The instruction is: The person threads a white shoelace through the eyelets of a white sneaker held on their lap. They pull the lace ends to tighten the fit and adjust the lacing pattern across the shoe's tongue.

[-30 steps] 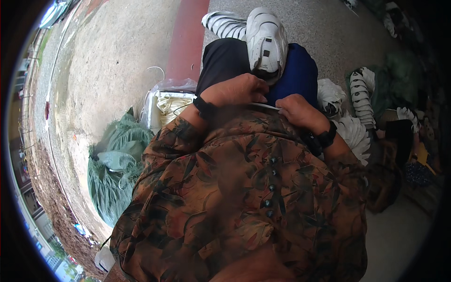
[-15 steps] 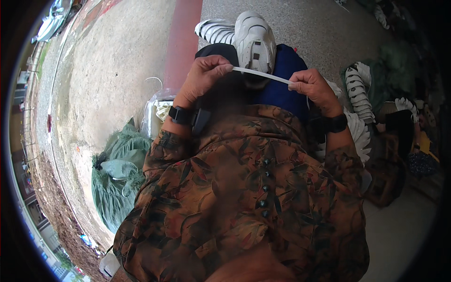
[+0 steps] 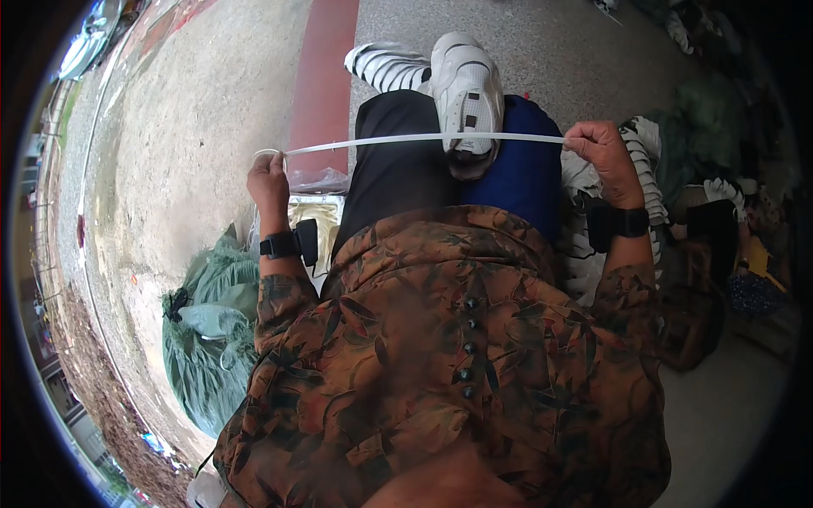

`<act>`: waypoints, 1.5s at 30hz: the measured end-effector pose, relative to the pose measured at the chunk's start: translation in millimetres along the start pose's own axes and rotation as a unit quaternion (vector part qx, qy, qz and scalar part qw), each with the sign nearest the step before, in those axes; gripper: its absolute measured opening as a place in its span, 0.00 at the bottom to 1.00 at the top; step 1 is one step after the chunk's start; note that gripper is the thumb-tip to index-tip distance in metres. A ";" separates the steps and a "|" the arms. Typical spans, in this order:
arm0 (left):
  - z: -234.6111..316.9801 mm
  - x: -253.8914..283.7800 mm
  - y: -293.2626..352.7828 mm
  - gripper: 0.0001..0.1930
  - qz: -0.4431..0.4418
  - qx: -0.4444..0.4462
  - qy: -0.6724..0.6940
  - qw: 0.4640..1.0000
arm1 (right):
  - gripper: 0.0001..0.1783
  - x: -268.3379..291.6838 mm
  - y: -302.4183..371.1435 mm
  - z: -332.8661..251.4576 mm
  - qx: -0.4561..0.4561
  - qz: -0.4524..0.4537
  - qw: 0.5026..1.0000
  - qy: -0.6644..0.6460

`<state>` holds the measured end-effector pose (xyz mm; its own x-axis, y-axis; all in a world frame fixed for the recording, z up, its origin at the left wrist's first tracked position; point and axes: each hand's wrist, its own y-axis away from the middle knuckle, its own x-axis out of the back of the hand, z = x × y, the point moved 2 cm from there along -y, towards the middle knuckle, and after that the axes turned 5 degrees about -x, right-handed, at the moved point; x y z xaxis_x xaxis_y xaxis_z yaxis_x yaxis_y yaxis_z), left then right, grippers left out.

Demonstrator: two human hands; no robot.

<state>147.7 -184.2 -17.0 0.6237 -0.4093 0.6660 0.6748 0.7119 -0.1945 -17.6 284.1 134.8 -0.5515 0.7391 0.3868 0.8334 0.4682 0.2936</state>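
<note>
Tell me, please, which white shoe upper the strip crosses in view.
The upper between the black knee and blue knee; the strip misses the row left of it and the rows beside the right hand.

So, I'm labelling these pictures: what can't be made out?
Head view:
- Right end of the strip: inside the right hand.
- Left side of the box: behind the left forearm.
- Inside of the green sack: hidden by its cloth.
- Yellow item: too small and dim to tell.

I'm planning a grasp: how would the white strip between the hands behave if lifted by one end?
The white strip is probably floppy, since it curls at the left hand. It is likely light, being narrow and thin.
</note>
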 end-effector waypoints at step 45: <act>237.5 -110.9 39.0 0.11 -0.443 -0.202 0.293 0.823 | 0.04 -80.7 -92.7 2.0 0.247 -0.003 0.966 0.073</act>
<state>11.1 24.5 72.6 -0.1797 -0.9546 0.2374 0.9693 -0.2130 -0.1226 -50.3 182.0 74.6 -0.5256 0.6761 0.5163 0.7259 0.6730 -0.1422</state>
